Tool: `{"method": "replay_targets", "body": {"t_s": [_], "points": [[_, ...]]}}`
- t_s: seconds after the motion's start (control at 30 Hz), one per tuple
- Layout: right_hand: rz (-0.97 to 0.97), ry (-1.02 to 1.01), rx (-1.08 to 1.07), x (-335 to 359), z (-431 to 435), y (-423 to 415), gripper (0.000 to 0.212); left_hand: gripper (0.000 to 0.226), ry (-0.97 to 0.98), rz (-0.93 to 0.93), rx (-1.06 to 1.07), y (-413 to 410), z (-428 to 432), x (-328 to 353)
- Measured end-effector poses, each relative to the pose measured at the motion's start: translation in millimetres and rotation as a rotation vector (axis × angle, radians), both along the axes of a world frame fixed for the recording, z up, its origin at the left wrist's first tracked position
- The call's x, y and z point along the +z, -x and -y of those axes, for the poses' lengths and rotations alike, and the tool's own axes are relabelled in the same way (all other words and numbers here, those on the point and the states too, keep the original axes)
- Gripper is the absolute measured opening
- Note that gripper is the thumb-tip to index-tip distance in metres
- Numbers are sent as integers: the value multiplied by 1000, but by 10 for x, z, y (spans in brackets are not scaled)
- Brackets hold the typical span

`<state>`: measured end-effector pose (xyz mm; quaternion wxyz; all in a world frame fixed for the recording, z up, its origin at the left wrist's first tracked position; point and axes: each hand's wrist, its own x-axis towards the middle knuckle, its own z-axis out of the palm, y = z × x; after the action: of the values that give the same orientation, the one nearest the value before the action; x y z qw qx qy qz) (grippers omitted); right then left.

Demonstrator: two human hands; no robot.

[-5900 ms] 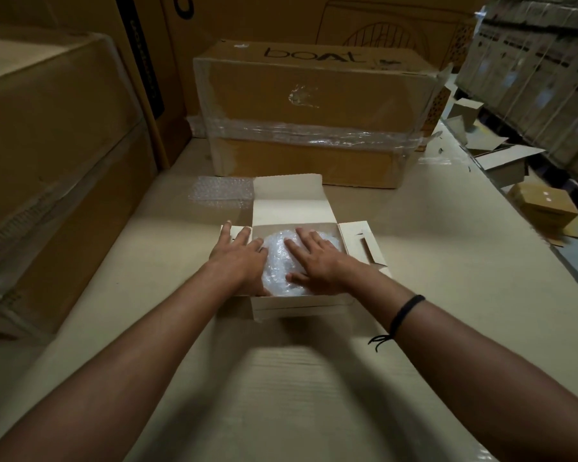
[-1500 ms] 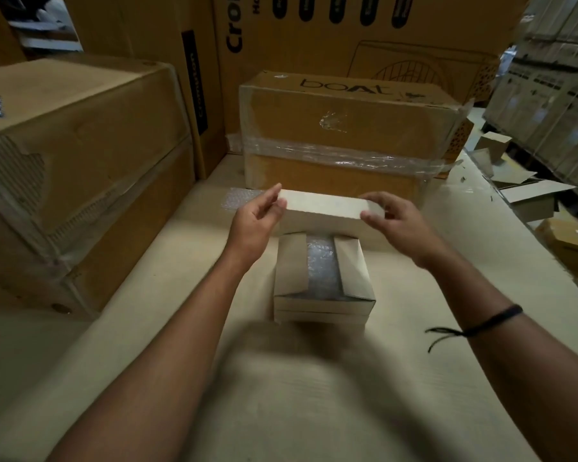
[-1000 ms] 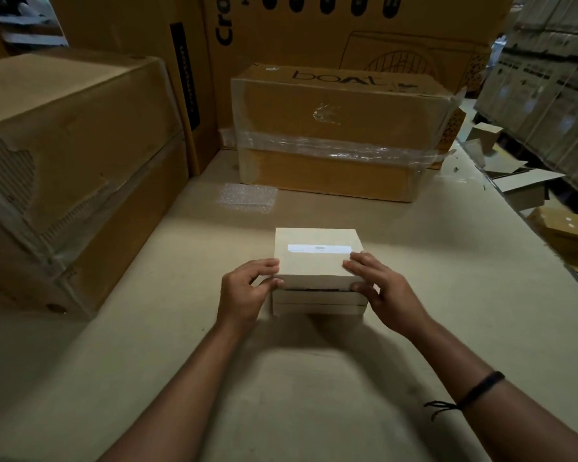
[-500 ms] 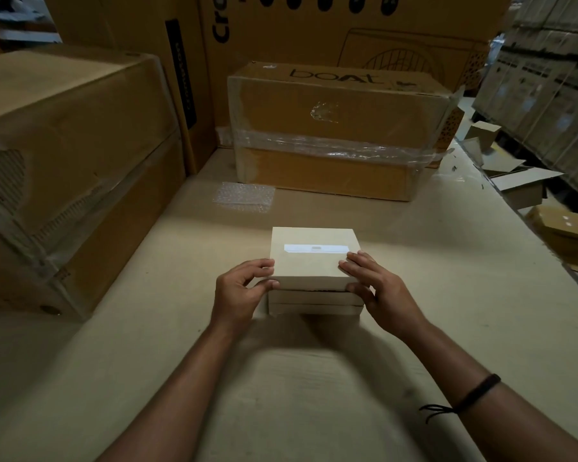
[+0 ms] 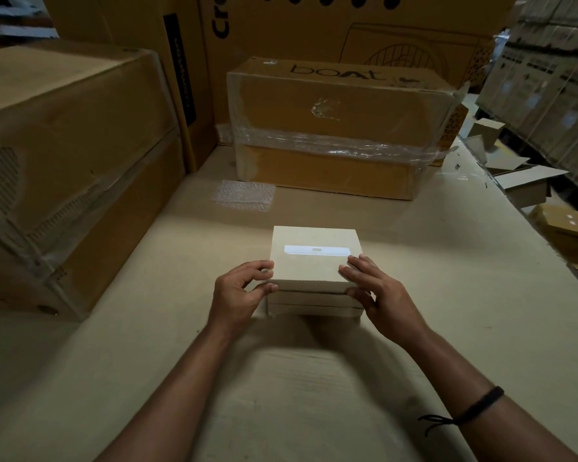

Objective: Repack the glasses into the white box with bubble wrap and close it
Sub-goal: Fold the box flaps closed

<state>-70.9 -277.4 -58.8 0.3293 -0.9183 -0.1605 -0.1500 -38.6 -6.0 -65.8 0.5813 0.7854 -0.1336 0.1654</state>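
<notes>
The white box [image 5: 315, 261] sits on the cardboard work surface with its lid folded down over the top; a pale label strip crosses the lid. The glasses and their bubble wrap are hidden inside. My left hand [image 5: 239, 293] pinches the lid's near left corner between thumb and curled fingers. My right hand [image 5: 376, 291] grips the near right corner, fingers on top of the lid and thumb against the front. The lid's front edge stands slightly proud of the box's front wall.
A loose piece of bubble wrap [image 5: 244, 195] lies behind the box. A taped "boAt" carton [image 5: 334, 128] stands at the back, a large carton [image 5: 64, 168] on the left. Small boxes [image 5: 568, 228] lie beyond the surface's right edge.
Earlier both hands pressed bubble wrap into the open box, then swung the lid over it. Over the last second the lid has stayed down and the hands have barely shifted.
</notes>
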Motion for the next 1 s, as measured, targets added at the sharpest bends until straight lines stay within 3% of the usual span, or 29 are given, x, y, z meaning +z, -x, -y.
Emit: {"method": "replay_targets", "body": {"t_s": [0.1, 0.2, 0.47, 0.7, 0.8, 1.0], "points": [[-66, 4, -1, 118, 25, 2, 40, 26, -74, 43, 1, -5, -22, 30], [-205, 19, -6, 323, 80, -101, 58, 29, -198, 98, -3, -12, -39, 77], [-490, 372, 22, 334, 186, -719, 54, 37, -282, 154, -37, -51, -40, 21], [-450, 560, -11, 419, 129, -665, 57, 37, -279, 165, -56, -74, -44, 0], [-341, 529, -16, 500, -3, -361, 59, 38, -273, 162, -65, -68, -49, 9], [-271, 595, -56, 224, -263, 138, 89, 39, -264, 151, -56, -61, -28, -15]]}}
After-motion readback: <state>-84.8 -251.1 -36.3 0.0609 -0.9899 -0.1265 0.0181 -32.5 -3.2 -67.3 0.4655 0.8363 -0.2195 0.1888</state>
